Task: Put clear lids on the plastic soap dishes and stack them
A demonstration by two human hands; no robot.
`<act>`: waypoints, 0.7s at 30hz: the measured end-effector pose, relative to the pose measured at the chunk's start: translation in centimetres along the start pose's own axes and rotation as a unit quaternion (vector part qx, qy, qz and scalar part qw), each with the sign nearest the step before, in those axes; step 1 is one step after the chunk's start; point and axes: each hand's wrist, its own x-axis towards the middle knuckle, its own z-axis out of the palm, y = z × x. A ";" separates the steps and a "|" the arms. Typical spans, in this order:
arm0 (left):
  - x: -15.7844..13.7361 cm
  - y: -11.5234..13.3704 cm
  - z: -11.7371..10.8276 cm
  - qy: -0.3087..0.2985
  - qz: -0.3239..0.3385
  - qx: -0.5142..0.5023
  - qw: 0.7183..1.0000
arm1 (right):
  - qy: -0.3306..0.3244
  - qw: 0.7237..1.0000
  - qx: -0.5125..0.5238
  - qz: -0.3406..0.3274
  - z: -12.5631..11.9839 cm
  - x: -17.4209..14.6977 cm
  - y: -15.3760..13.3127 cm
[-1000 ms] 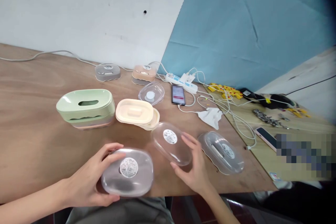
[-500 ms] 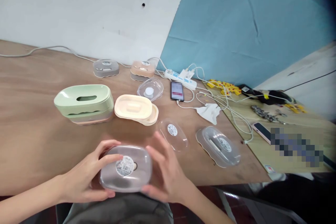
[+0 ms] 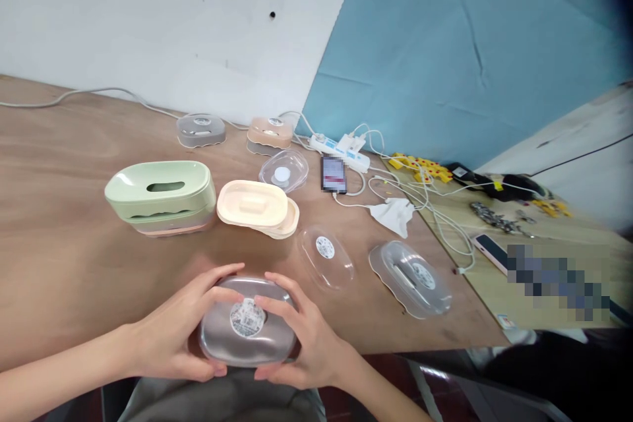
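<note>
Since a second ago, right hand has left the clear lid, joining left hand; both clasp the grey box between them, long axis crosswise.

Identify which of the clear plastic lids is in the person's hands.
The grey-tinted lid at the near table edge, gripped by left hand and right hand; the others lie untouched.

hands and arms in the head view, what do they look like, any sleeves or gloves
Both are bare: the left hand and right hand wear no gloves, rings or watch that show. The forearms are uncovered to the picture's edge, with no sleeve in view. The fingers are slim, with short, unpainted nails.
</note>
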 end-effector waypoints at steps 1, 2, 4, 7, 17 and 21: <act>0.1 0.1 0.1 -0.001 0.012 -0.003 1.000 | 0.003 1.000 0.010 -0.006 0.0 0.0 0.1; 0.3 0.1 0.1 -0.002 0.025 -0.004 1.000 | 0.004 1.000 0.019 -0.010 0.0 0.0 0.1; 0.6 0.3 0.2 -0.005 0.049 0.001 0.999 | 0.003 0.999 0.029 -0.013 0.0 -0.1 0.3; 0.9 0.3 0.4 -0.006 0.072 0.022 0.997 | -0.013 1.000 0.028 -0.002 -0.1 -0.3 0.4; 1.3 -0.1 0.2 0.002 0.054 0.092 0.994 | -0.029 0.998 0.002 0.055 -0.3 -0.2 0.5; 2.2 1.6 -0.3 -0.016 0.022 0.174 0.984 | -0.039 0.996 0.014 0.084 0.1 0.0 0.5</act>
